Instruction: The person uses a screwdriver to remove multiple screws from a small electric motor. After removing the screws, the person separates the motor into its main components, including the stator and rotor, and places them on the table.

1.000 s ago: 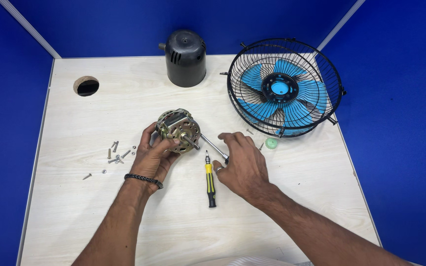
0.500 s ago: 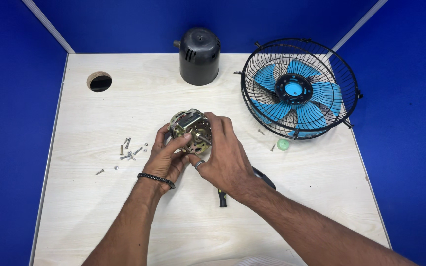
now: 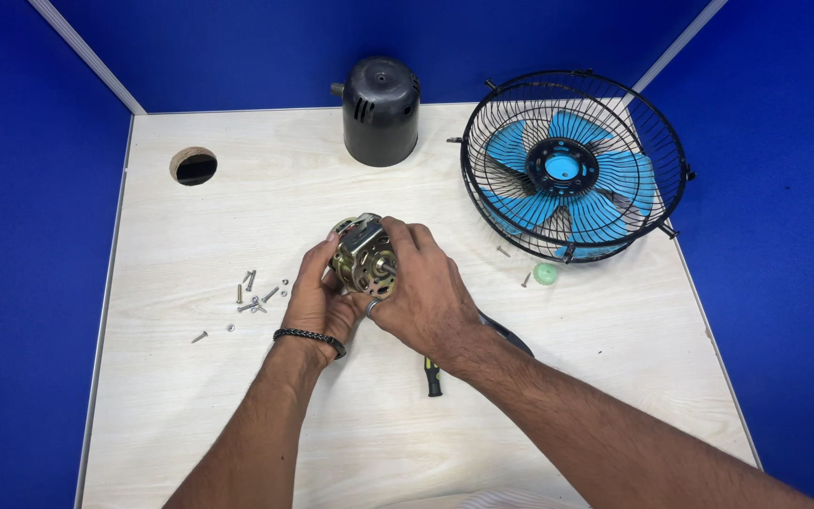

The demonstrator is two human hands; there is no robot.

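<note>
You've got the fan motor (image 3: 366, 256) up off the table, near the middle of the desk, and both hands are on it. Your left hand (image 3: 316, 300) cups it from the left and below, fingers closed around the metal body, braided bracelet (image 3: 309, 338) at the wrist. Your right hand (image 3: 423, 290) wraps over it from the right, clamped on the casing (the thumb sits just under the shaft end). The screwdriver (image 3: 433, 377) lies on the table (image 3: 237, 415) under your right forearm, only its handle end showing. Loose screws (image 3: 252, 300) are scattered to the left. At the back stand the black motor cover (image 3: 381, 110) and, to its right, the caged blue fan blade (image 3: 572, 165), with a small green cap (image 3: 545, 273) beside it.
</note>
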